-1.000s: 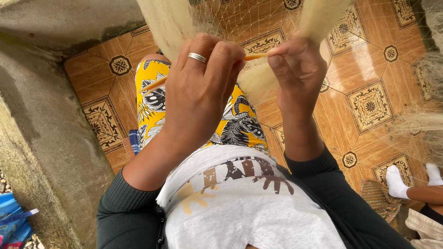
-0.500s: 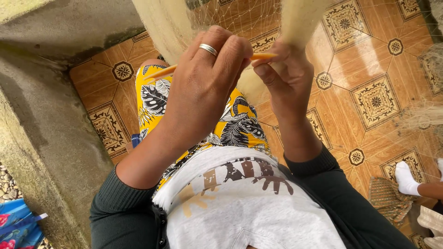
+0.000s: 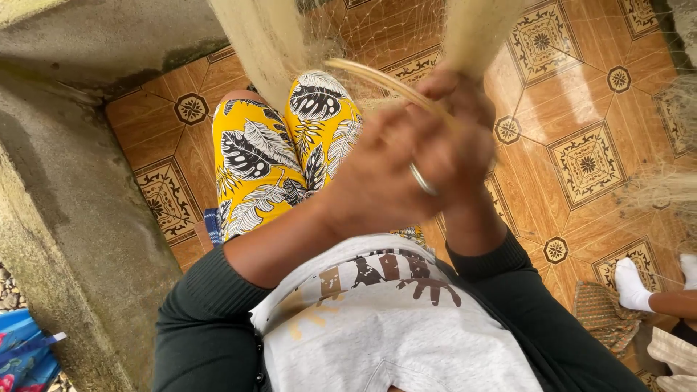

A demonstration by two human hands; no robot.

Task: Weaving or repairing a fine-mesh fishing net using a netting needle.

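Note:
My left hand (image 3: pixel 385 178), a ring on one finger, is blurred in front of my chest with its fingers curled. My right hand (image 3: pixel 461 98) sits just behind and above it. Both close around a thin pale wooden stick (image 3: pixel 377 78) that pokes out up and to the left. A fine pale fishing net (image 3: pixel 377 29) hangs in front of the hands, gathered into thick bundles at the left (image 3: pixel 254 43) and at the right (image 3: pixel 479 29). Below the hands are my knees in yellow leaf-print cloth (image 3: pixel 261 160).
A rough concrete wall (image 3: pixel 72 218) runs along the left. The floor is of orange patterned tiles (image 3: pixel 581 145). At the lower right are another person's foot in a white sock (image 3: pixel 632 283) and a woven mat (image 3: pixel 602 316). A blue bag (image 3: pixel 22 348) lies bottom left.
Both hands have moved right and closer together, the left now overlapping the right. The stick, level before, now slants up to the left. The view has tilted, showing more of my knees.

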